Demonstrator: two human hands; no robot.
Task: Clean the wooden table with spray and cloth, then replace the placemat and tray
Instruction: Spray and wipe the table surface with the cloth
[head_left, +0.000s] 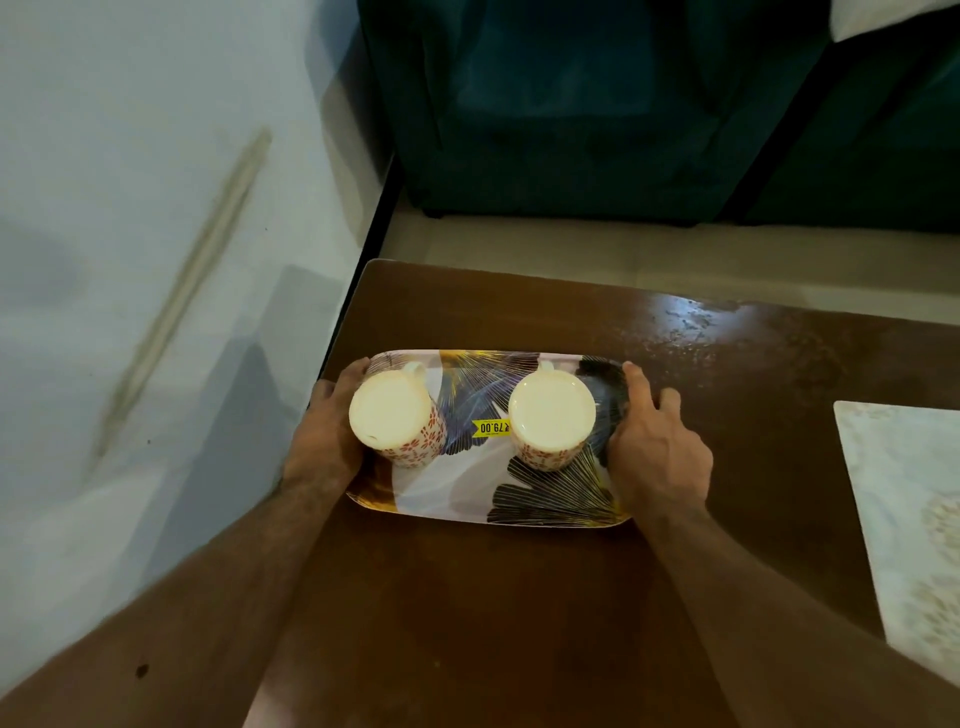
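A leaf-patterned tray (467, 488) with two upturned floral mugs (397, 421) sits on the dark wooden desk (467, 597); a pale placemat (904, 519) lies at the right edge.

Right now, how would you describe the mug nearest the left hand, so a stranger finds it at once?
On the brown wooden table a leaf-patterned tray is held at both short ends. Two upside-down cream mugs stand on it. The wanted mug is beside the left hand, left of the yellow price sticker, unlike the other mug.
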